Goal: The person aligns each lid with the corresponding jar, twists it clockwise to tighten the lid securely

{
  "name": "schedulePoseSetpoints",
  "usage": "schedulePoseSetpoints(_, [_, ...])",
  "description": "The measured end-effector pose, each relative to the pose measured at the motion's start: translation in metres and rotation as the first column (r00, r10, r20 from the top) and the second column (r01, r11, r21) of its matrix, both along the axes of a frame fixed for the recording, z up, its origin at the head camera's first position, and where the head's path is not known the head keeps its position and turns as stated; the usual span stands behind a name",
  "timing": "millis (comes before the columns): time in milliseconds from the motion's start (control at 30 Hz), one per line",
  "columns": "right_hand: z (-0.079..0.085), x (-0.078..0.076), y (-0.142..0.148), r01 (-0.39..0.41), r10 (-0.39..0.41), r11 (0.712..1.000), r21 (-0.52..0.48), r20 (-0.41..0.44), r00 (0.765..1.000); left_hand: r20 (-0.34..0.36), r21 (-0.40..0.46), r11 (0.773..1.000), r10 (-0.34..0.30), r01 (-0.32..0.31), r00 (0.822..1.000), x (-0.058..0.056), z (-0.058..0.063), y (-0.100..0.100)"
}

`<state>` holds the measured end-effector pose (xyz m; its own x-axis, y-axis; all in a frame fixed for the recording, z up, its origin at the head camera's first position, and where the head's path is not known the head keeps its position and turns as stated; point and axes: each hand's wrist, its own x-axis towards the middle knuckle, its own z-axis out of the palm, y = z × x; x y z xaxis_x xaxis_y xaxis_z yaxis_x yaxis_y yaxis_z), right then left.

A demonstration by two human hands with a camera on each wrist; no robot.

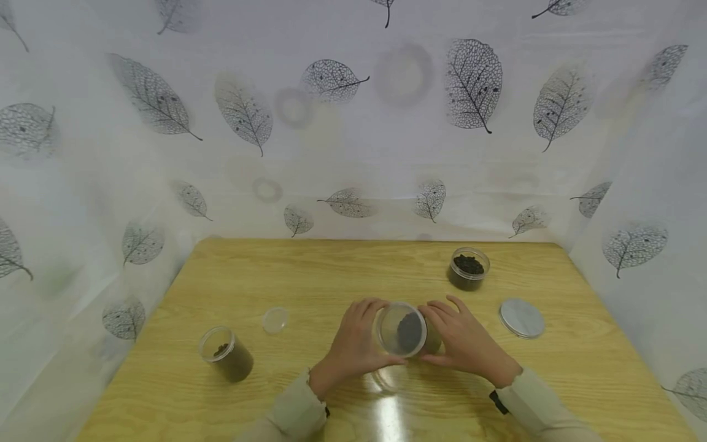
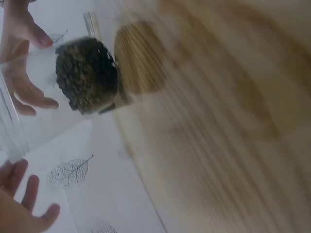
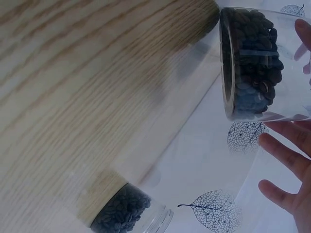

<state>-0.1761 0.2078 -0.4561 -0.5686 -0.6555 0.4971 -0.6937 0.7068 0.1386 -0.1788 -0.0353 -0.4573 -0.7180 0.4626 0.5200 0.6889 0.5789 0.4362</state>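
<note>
Fingers of the left hand and right hand are seen curved around a clear jar, spread only as wide as its sides. By the left fingers and thumb the jar is held near its open rim; by the right, it is gripped farther down. Dark beans are contained at its base, between both hands. Whether the wooden table is touched by the jar cannot be told.

Well to the left of the left fingers, a taller jar is set, with a clear lid lying nearer them. Beyond the right fingertips, a short jar is filled with dark pieces, while a silver lid is placed to their right. Behind, a leaf-print sheet is hung.
</note>
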Motion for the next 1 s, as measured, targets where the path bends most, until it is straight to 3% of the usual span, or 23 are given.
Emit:
schedulePoseSetpoints(200, [0.0,0.0,0.0,-0.007,0.007,1.0,0.006,-0.004,1.0,-0.001,-0.053,0.985,-0.162,0.162,0.987,-0.015,-0.001,-0.01])
schedulePoseSetpoints(333, [0.0,0.001,0.0,-0.009,0.009,1.0,0.016,-0.012,1.0,-0.013,-0.096,0.97,-0.225,0.222,0.974,-0.02,0.0,-0.014])
schedulePoseSetpoints(1000, [0.001,0.001,0.0,-0.028,0.028,1.0,0.012,-0.007,1.0,-0.014,-0.13,0.964,-0.238,0.234,0.971,-0.021,-0.002,-0.014])
